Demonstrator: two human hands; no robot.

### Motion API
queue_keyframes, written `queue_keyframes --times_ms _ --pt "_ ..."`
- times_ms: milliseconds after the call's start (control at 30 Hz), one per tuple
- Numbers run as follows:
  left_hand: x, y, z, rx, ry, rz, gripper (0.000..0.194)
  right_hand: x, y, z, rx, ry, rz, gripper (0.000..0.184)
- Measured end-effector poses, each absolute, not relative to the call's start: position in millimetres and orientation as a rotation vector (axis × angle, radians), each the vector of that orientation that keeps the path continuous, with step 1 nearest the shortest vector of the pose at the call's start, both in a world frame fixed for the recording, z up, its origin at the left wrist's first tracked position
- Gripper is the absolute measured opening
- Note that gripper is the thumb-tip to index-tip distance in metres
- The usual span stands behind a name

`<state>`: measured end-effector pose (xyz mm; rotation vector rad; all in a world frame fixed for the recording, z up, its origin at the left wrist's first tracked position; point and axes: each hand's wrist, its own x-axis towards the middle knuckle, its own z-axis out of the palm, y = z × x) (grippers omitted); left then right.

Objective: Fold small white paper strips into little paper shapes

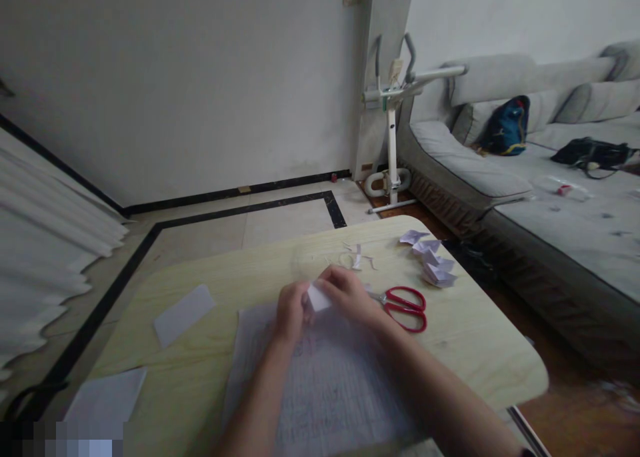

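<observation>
Both hands meet over the middle of the table around a small folded piece of white paper [319,298]. My left hand [291,308] is closed on its left edge, fingertips mostly hidden. From the other side my right hand [347,293] pinches the same paper, its fingers bent over the top. Beneath them lies a large sheet covered in writing [325,390], slightly blurred. Red-handled scissors [406,308] rest just right of my right hand, blades partly hidden behind it. Thin paper scraps [357,257] are scattered beyond my hands.
Several folded paper pieces [434,260] line the table's right far edge. A blank paper slip [183,314] and another white sheet [107,397] lie to the left. Past the wooden table [480,350] stand a sofa [565,237] and an exercise machine [393,137].
</observation>
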<state>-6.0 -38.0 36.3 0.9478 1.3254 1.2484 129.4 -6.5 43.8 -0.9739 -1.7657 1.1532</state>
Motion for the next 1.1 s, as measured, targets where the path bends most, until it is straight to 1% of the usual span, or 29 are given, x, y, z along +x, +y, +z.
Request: queue_keyframes --times_ms 100,233,400,600,933,1100 --pt "-5.7 -38.1 36.4 1.054 1.347 1.259 0.035 129.0 -6.5 43.5 -0.997 -1.724 1.15 0.018" --pt "-5.6 -41.2 39.7 1.295 1.389 1.174 0.03 129.2 -3.6 39.8 -0.994 -1.628 1.165 0.017" --pt "-7.0 -43.5 41.7 1.324 1.366 1.106 0.035 128.6 -0.3 35.2 -0.969 -1.544 1.243 0.017" --pt "-9.0 -42.2 40.6 1.612 1.518 1.106 0.038 128.1 0.5 37.0 -0.94 -1.462 1.322 0.019" --pt "-2.3 -44.0 47.3 1.482 1.422 1.047 0.036 129.6 5.1 37.0 -1.006 -1.378 1.279 0.023" --pt "-7.5 -42.1 44.3 1.762 1.559 1.034 0.03 128.8 8.6 27.8 -1.03 -1.41 1.225 0.02"
